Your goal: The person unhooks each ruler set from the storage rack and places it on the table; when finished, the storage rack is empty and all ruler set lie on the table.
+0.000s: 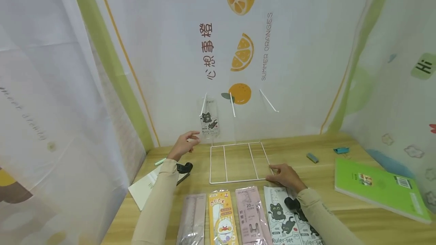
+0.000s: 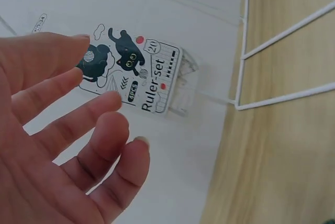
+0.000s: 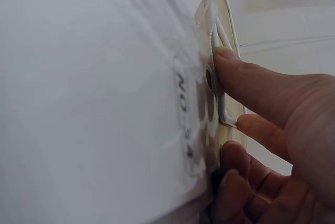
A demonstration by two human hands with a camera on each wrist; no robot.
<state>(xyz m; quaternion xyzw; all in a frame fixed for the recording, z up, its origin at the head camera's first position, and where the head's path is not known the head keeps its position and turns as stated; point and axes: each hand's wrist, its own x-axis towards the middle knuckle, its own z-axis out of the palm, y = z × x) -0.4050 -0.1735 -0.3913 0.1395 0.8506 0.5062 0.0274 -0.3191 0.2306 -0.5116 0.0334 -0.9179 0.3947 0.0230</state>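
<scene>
A clear-wrapped ruler set (image 1: 209, 124) with black cats hangs from the left prong of a white wire rack (image 1: 218, 182). My left hand (image 1: 184, 143) is just left of the packet, fingers loosely bent and holding nothing. In the left wrist view the fingertips overlap the ruler set (image 2: 131, 67), which hangs behind them. At the rack's near right corner, my right hand (image 1: 285, 176) grips the frame. The right wrist view has the thumb (image 3: 251, 72) on the white wire (image 3: 225, 106) and a finger at the corner.
Along the front lie a pinkish packet (image 1: 192, 218), a yellow duck packet (image 1: 223, 218), a pink packet (image 1: 252, 214) and cat-printed ruler sets (image 1: 281, 218). A green book (image 1: 378, 188) and two clips are on the right. A pale notebook (image 1: 144, 188) lies beneath my left arm.
</scene>
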